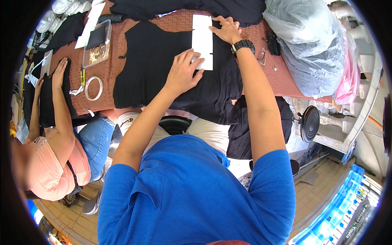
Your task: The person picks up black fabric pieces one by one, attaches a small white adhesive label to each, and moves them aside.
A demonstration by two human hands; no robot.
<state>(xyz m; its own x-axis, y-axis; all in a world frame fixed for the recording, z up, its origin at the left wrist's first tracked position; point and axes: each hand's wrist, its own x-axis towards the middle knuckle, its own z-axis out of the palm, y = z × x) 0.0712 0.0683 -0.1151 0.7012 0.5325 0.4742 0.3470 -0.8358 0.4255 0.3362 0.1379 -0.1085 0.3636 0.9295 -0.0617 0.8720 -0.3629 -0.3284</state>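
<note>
A: Location of the white card [202,41]?
B: Flat on the black fabric [149,57], lengthwise away from the body. Fabric laid over the reddish-brown table cover [298,81], with lower edge hanging off the near side.
A: For the left hand [183,73]?
B: Slightly bent, fingers a little apart, fingertips resting on the card's lower left. Thumb apart, near the bottom edge.
A: And for the right hand [228,32]?
B: Spread at the card's upper right, thumb at the long edge, other fingers over dark cloth. Dark watch [243,46] on the wrist.
A: Around them?
B: To the right, eyeglasses [262,53] and bulging plastic bags [310,53]. To the left, clear container [90,65] with gold-coloured pieces, white ring [101,89], yellow-handled tool [83,77]. Farther left, co-worker's hands [60,73] on black cloth.
</note>
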